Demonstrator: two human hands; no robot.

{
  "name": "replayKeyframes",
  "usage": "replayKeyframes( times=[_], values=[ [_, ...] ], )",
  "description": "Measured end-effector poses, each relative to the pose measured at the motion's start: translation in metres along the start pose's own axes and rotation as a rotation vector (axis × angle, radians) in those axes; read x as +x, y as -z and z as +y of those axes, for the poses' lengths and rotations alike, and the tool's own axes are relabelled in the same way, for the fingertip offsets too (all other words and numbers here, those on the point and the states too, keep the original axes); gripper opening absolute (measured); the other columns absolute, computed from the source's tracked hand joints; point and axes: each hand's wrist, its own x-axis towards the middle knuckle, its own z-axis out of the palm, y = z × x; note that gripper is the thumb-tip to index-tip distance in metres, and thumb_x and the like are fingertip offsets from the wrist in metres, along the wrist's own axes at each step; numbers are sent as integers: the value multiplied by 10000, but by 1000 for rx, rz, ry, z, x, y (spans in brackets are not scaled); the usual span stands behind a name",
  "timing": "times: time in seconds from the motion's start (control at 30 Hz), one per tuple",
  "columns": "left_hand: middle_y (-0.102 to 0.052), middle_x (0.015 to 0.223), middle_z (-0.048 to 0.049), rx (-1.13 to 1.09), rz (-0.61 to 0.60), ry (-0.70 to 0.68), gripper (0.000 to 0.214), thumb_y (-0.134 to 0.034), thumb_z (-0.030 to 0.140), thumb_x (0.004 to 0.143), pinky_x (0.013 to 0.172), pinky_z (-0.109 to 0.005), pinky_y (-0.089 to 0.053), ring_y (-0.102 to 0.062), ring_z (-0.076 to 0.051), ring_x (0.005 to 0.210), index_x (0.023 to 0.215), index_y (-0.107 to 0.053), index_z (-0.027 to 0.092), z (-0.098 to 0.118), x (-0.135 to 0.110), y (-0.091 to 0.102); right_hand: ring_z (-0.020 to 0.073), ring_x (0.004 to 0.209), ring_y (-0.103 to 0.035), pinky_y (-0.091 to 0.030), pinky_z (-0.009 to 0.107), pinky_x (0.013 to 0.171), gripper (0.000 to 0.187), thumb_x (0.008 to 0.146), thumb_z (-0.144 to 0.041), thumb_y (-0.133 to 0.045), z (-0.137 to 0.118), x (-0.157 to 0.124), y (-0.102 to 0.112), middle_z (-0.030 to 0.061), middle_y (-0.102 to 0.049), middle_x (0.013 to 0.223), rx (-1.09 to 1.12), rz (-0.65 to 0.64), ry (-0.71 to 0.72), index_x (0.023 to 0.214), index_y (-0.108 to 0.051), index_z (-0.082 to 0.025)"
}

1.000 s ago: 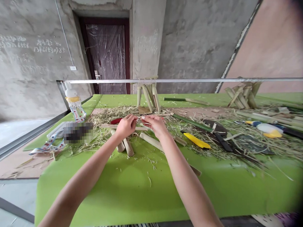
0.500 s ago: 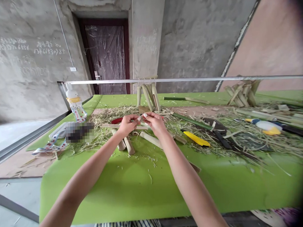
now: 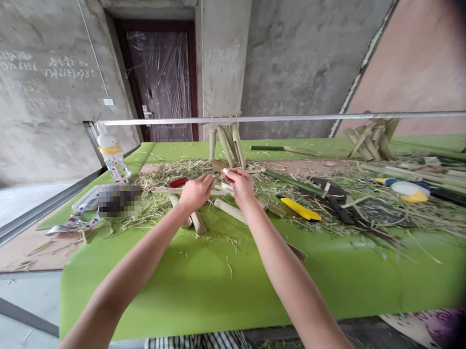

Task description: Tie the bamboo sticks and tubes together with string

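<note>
My left hand (image 3: 195, 193) and my right hand (image 3: 239, 187) hover close together over the green mat (image 3: 222, 292), fingertips pinching what looks like a thin bamboo sliver (image 3: 218, 174). Just under my left palm lies a flat bamboo strip (image 3: 183, 190). Short bamboo tubes (image 3: 198, 222) stand angled below that hand, and a longer pale bamboo piece (image 3: 230, 211) lies under my right wrist. A red-handled tool (image 3: 179, 182) is partly hidden behind my left hand.
Dry bamboo shavings cover the mat's far half. A bamboo stand (image 3: 226, 144) rises beyond my hands. To the right lie a yellow utility knife (image 3: 300, 209), a green bamboo stalk (image 3: 294, 182), a black-handled blade (image 3: 339, 210) and a second bamboo stand (image 3: 369, 144). A rabbit-topped bottle (image 3: 112, 153) stands left.
My hands have shifted a little, with the right hand slightly higher and its fingertips a bit farther from the left. The whole view has tilted slightly. The objects on the mat look unmoved.
</note>
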Motion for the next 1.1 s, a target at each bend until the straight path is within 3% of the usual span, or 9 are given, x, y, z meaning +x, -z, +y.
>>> replayKeyframes(
  times=[0.1, 0.2, 0.3, 0.43, 0.5, 0.67, 0.77, 0.9, 1.1],
  values=[
    [-640, 787, -81, -42, -22, 61, 182, -405, 103, 812, 533, -230, -407, -580, -139, 582, 870, -576, 129, 3, -1, -3, 129, 664, -572, -456, 276, 676, 85, 571, -241, -718, -1, -1, -1, -13, -621, 627, 6, 8, 10, 628, -663, -209],
    [-602, 673, -35, -484, -88, 245, 135, -419, 145, 821, 474, -208, -411, -555, -104, 480, 756, -536, 139, 6, 0, -3, 137, 689, -580, -457, 289, 709, 97, 560, -239, -721, -2, 0, -1, -19, -633, 649, -5, 7, 5, 634, -661, -218],
    [-541, 586, -8, -1028, -270, 471, 86, -499, 166, 780, 388, -184, -364, -495, -75, 398, 702, -512, 133, 4, 2, -1, 133, 702, -579, -453, 292, 733, 102, 563, -236, -726, -3, 1, 1, -29, -638, 662, -11, -73, 12, 647, -669, -233],
    [-496, 575, 17, -1407, -475, 522, 64, -578, 132, 699, 347, -154, -255, -380, -24, 369, 713, -516, 123, -4, 5, 3, 125, 702, -582, -454, 283, 741, 98, 562, -234, -738, -7, 2, 3, -32, -650, 657, 99, -208, 2, 639, -679, -247],
    [-517, 603, 6, -1344, -507, 450, 62, -569, 171, 733, 367, -159, -266, -383, -28, 392, 745, -538, 119, -7, 6, 5, 123, 698, -585, -457, 283, 742, 103, 555, -229, -746, -9, 2, 3, -32, -654, 653, 116, -206, -9, 632, -681, -248],
    [-597, 634, -5, -715, -162, 230, 152, -479, 164, 802, 457, -168, -300, -408, -55, 459, 892, -593, 122, -7, 6, 6, 131, 704, -591, -466, 296, 755, 116, 528, -235, -755, -10, 0, 0, -24, -652, 655, 49, -118, -38, 608, -670, -235],
    [-619, 647, 2, -468, -89, 124, 166, -457, 139, 802, 509, -175, -329, -458, -71, 506, 880, -603, 137, -8, 5, 5, 126, 694, -586, -466, 292, 744, 117, 562, -277, -738, -7, 1, 2, -19, -636, 665, -13, -186, -54, 637, -666, -225],
    [-621, 637, -2, -556, -129, 129, 157, -437, 132, 803, 511, -172, -349, -460, -66, 500, 758, -587, 131, -8, 6, 7, 128, 718, -593, -464, 294, 748, 136, 600, -308, -726, -5, 4, 6, -18, -639, 712, -103, -259, -22, 690, -665, -228],
    [-646, 680, -27, -711, -207, 200, 217, -417, 153, 827, 421, -170, -315, -382, -44, 392, 980, -567, 118, -8, 7, 11, 156, 798, -608, -476, 318, 774, 169, 676, -359, -685, -10, 4, 8, 8, -678, 829, -261, -249, 24, 791, -689, -235]
  ],
)
